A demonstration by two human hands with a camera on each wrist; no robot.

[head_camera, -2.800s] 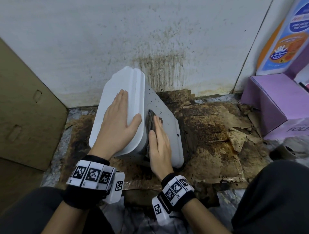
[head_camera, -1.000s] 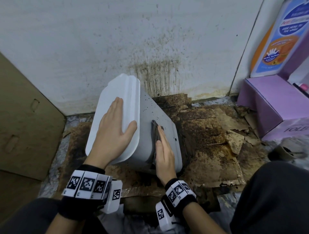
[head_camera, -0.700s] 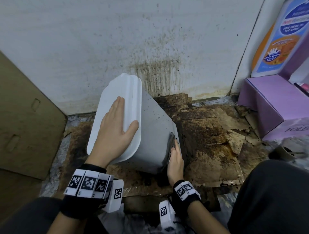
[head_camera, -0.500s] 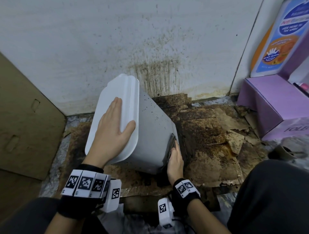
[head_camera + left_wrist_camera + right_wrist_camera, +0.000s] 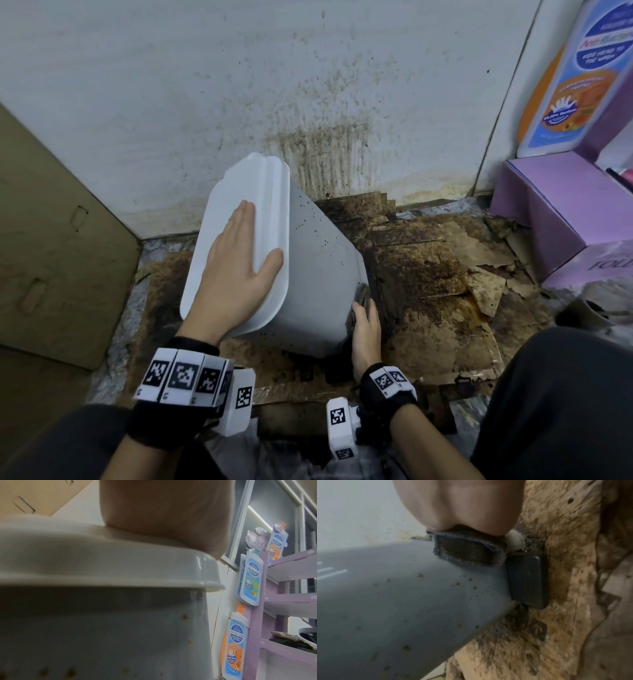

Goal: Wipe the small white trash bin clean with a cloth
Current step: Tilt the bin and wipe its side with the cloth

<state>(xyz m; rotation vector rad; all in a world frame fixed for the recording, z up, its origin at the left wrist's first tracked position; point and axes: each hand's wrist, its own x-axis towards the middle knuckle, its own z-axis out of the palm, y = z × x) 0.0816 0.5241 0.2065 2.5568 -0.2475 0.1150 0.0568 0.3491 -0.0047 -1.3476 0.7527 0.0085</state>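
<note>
The small white trash bin [image 5: 322,274] leans tilted on the floor, its grey side speckled with brown spots. My left hand [image 5: 236,270] lies flat on the white lid [image 5: 246,192], fingers straight, thumb at the lid's edge; the left wrist view shows that hand [image 5: 163,513] on the lid [image 5: 68,561]. My right hand [image 5: 368,325] presses a dark grey cloth [image 5: 362,295] against the bin's lower right side near the base. In the right wrist view the cloth [image 5: 467,547] sits folded under the hand [image 5: 462,504] on the spotted bin [image 5: 402,595], beside a dark pedal [image 5: 527,580].
Stained, torn cardboard [image 5: 445,291] covers the floor under the bin. A dirty white wall [image 5: 308,85] stands right behind. A brown cardboard box [image 5: 51,240] is at the left, a purple shelf unit [image 5: 555,205] with soap pouches [image 5: 582,85] at the right. My knees frame the bottom.
My right hand slid the cloth down the bin's side from the middle to the lower edge near the base. The left hand stayed flat on the lid.
</note>
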